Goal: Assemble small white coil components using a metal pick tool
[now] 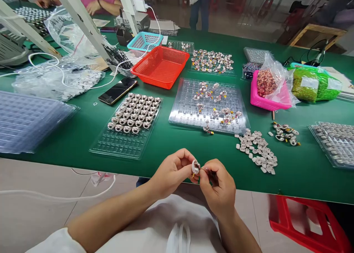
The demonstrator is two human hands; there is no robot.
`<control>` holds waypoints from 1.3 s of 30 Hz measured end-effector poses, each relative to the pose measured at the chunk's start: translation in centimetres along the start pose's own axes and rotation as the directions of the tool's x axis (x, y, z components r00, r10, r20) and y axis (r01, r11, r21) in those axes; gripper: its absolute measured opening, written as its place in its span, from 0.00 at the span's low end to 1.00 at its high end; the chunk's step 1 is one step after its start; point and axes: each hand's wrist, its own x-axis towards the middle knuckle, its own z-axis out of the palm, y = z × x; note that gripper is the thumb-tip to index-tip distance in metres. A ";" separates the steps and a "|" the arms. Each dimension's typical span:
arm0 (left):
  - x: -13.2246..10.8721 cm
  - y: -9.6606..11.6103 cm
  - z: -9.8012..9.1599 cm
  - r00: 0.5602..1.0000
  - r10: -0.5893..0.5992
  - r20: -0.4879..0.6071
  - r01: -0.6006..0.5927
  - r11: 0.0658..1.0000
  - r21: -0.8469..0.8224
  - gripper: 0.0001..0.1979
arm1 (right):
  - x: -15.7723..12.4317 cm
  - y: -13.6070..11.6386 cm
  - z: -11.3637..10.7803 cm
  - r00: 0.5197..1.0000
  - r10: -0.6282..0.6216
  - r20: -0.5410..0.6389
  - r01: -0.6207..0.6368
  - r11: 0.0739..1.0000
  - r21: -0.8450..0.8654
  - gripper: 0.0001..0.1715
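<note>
At the table's front edge, my left hand [177, 172] is closed, pinching a small white earbud shell [195, 167] with a yellow tab at its lower side. My right hand [219, 185] is closed on a thin dark tool [212, 175], mostly hidden in the fingers; its tip meets the shell's open side, and its exact kind cannot be made out. Ahead of my hands, a clear tray [177, 113] carries loose earbud shells with yellow tabs. A heap of small white caps [257, 150] lies to the right, beside more tabbed shells [286, 134].
Left of centre are a tray [116, 144] with rows of shells, a phone [117, 91] and stacked clear trays [30, 120]. A red basket [160, 67] and a pink basket [271, 104] stand farther back. A co-worker's arm [106, 6] shows across the table. A red stool [306, 223] is below right.
</note>
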 end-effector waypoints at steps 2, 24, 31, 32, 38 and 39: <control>0.0 -0.1 -0.1 1.000 -0.016 0.009 0.016 1.000 0.001 0.11 | 0.1 0.0 -0.1 1.000 -0.012 -0.003 0.012 1.000 -0.013 0.08; 1.1 0.4 -1.7 0.941 -0.301 0.153 0.264 0.938 0.224 0.08 | 3.3 -1.3 -3.7 0.826 -0.015 0.563 0.132 0.977 -0.167 0.13; 0.9 0.1 -1.4 0.966 -0.222 0.133 0.196 0.963 0.186 0.10 | 2.5 -0.2 -3.1 0.882 0.042 0.469 -0.007 0.997 -0.077 0.12; 0.8 -0.1 -1.4 0.975 -0.187 0.119 0.164 0.970 0.177 0.10 | 2.3 0.0 -2.9 0.901 0.066 0.430 -0.045 0.997 -0.059 0.11; 0.5 -1.1 -1.4 0.994 0.097 0.055 -0.109 0.955 0.277 0.09 | 1.4 0.2 -0.6 0.901 0.400 0.168 -0.429 0.879 0.205 0.05; 0.5 -1.1 -1.5 0.989 0.131 0.068 -0.146 0.939 0.312 0.09 | 1.4 0.2 -0.4 0.889 0.434 0.147 -0.458 0.851 0.257 0.06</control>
